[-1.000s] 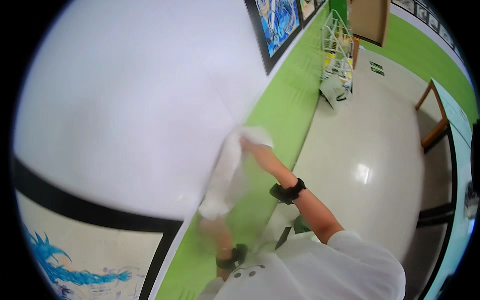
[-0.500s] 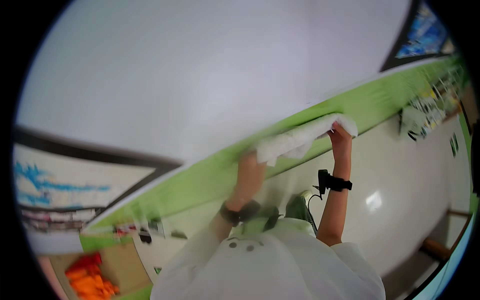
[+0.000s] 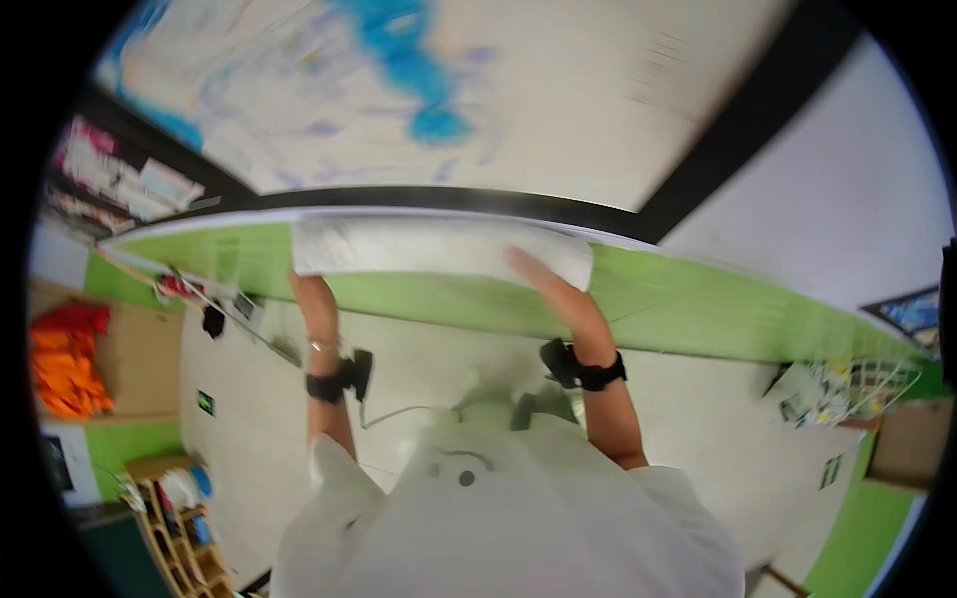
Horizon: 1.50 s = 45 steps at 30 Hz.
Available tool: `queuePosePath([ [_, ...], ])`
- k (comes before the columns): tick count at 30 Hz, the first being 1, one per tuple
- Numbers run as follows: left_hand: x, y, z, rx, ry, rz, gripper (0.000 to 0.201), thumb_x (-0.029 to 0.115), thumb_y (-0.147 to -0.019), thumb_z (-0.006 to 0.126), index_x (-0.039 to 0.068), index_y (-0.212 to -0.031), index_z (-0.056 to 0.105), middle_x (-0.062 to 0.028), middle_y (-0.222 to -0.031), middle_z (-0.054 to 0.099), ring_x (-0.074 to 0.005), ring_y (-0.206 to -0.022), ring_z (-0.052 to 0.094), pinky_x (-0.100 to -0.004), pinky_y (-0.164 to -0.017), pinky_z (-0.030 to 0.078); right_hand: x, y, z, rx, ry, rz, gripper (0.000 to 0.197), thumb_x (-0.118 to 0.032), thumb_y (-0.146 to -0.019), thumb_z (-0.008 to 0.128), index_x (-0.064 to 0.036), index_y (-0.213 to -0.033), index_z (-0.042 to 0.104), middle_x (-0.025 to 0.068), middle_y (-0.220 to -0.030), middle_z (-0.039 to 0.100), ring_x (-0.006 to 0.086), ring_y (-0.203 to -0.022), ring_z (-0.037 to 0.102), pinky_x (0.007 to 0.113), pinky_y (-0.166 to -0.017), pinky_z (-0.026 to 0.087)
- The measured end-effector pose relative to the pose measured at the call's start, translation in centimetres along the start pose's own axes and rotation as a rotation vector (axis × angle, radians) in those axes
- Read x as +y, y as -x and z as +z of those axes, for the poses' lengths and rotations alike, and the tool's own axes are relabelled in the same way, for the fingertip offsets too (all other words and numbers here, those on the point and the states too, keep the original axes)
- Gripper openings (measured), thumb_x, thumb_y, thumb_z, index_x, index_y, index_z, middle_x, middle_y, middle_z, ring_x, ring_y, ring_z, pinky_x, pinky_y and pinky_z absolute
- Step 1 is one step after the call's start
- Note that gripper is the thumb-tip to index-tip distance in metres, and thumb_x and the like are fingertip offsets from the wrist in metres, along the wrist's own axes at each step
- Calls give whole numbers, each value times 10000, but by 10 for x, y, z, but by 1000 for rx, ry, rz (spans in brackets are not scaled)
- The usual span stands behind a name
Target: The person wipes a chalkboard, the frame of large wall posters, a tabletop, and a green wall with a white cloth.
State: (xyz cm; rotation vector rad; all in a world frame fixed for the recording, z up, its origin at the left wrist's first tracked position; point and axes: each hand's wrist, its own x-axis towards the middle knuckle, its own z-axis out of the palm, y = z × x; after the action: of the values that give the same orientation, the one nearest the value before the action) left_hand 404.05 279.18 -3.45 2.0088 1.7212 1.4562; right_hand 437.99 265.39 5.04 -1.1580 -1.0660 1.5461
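Note:
A long white cloth (image 3: 419, 246) is stretched along the green wall strip, just below a black-framed panel with blue and purple marks (image 3: 439, 90). At its left end is my left hand (image 3: 312, 295), its fingers hidden behind the cloth's lower edge and closed on it. My right hand (image 3: 563, 296) holds the cloth near its right end, with blurred fingers reaching over its front. Past that hand the cloth's end sticks out a little. Each wrist wears a black strap with a small device (image 3: 356, 376), and a thin cable runs from the left one.
The green wall strip (image 3: 688, 299) continues on both sides. A white panel (image 3: 827, 169) adjoins at the right. White rack-like items (image 3: 847, 394) stand low at the right. Orange cloth (image 3: 70, 364) lies at the left, above a wooden shelf unit (image 3: 184, 528). Pale floor (image 3: 698, 439) lies below.
The view has swung from the white panel to the marked one. My hands have moved farther apart, and the bunched cloth is now spread flatter and straighter between them.

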Motion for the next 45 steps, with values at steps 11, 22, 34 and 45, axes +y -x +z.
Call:
queuePosePath([
  [11, -182, -105, -14, 521, 519, -150, 188, 122, -865, 491, -51, -920, 541, -40, -843, 566, -124, -711, 483, -281, -616, 431, 5, -149, 185, -60, 220, -292, 442, -395, -886, 519, 9, -1061, 560, 110, -1024, 607, 200, -953, 556, 298, -833, 420],
  [22, -359, 97, 141, 467, 241, -456, 328, 238, -822, 547, 46, -1087, 569, -116, -1077, 606, -275, -934, 593, -350, -744, 498, 107, -190, 192, -64, 909, 277, 677, -592, -824, 466, 55, -973, 600, 226, -952, 620, 344, -944, 579, 360, -812, 439],
  [34, -70, 312, 342, -1308, -227, 184, 176, 147, -760, 624, 13, -872, 641, -137, -883, 630, -263, -815, 614, -353, -698, 529, 179, 32, -138, -82, 1496, 423, 467, -180, -927, 408, 0, -1345, 301, 213, -1086, 560, 331, -931, 550, 354, -811, 434],
  [45, 321, 432, 433, -1812, 1460, -914, 420, 263, -758, 675, 72, -1114, 561, -84, -1002, 625, -207, -851, 607, -322, -705, 524, 63, 287, -372, 998, 1173, 398, 509, -371, -882, 518, 33, -1185, 465, 196, -1174, 509, 305, -1083, 466, 353, -965, 323],
])
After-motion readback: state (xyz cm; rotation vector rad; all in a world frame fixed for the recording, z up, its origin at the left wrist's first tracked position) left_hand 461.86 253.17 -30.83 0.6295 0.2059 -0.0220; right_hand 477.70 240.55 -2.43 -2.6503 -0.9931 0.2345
